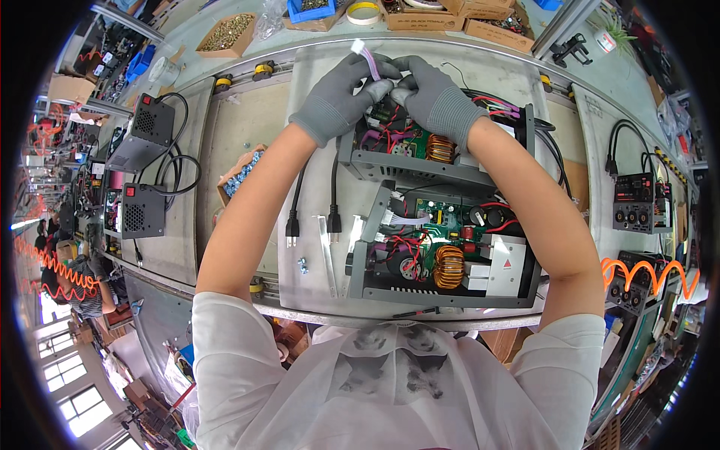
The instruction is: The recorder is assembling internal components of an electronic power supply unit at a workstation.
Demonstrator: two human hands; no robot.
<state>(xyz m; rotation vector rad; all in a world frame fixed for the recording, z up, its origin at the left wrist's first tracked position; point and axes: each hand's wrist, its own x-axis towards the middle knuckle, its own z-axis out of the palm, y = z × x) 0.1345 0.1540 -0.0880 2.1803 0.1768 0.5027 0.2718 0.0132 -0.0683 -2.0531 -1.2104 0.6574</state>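
Both my hands wear grey gloves and meet over the far open metal case (390, 165), which holds a green circuit board, red wires and a copper coil. My left hand (335, 99) is closed on a flat ribbon cable (369, 61), whose white connector sticks up past the fingers. My right hand (442, 96) is pinched against the left fingertips; what lies between its fingers is hidden. Nearer to me stands a second open case (450, 301), with a green board (433, 212), a copper coil (448, 267) and a white cover plate (507, 264).
Two power plugs (292, 226) and metal strips (327, 255) lie left of the near case, beside loose screws (303, 265). A box of blue-tinted screws (241, 178) sits farther left. Closed units (142, 210) stand at left, others (634, 202) at right. An orange coiled hose (651, 271) hangs at right.
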